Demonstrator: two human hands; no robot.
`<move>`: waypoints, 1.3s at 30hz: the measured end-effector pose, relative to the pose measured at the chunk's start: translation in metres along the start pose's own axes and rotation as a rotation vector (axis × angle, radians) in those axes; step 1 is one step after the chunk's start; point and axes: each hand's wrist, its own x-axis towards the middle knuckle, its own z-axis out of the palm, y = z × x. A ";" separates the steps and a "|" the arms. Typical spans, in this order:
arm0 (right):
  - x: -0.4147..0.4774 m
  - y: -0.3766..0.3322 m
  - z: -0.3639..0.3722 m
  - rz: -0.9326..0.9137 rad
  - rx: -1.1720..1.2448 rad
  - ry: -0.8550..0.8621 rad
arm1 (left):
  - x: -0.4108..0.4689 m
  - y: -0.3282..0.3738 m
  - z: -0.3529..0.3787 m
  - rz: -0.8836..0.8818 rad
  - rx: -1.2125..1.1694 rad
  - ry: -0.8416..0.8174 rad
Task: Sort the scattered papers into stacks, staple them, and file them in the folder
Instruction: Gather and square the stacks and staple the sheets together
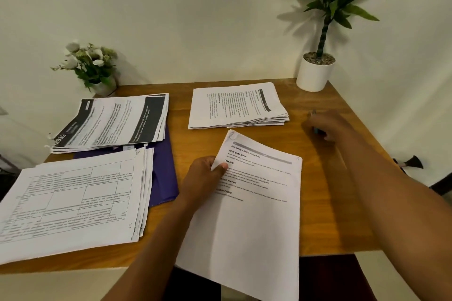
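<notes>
A thick stack of white table-printed papers (73, 203) overhangs the brown wooden table's (325, 203) left front edge and partly covers a purple folder (163, 173). The left hand (205, 178) pinches a white printed sheaf (252, 215) that juts past the front edge. Bare wood lies to the right, where the blurred right hand (325, 127) meets a slim bluish object (313, 113); its hold is unclear.
</notes>
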 end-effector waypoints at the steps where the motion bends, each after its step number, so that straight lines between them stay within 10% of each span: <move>1: -0.005 -0.001 -0.001 0.012 0.087 -0.042 | 0.000 0.000 0.000 0.000 -0.001 -0.003; 9: -0.069 -0.010 0.035 -0.094 1.047 -0.404 | 0.002 0.000 0.000 -0.018 -0.011 -0.020; 22: -0.090 -0.038 0.097 -0.013 1.098 -0.434 | 0.002 -0.001 0.001 -0.033 0.011 -0.016; 39: -0.102 -0.050 0.087 -0.435 0.415 -0.205 | 0.002 0.001 0.001 -0.051 0.041 -0.017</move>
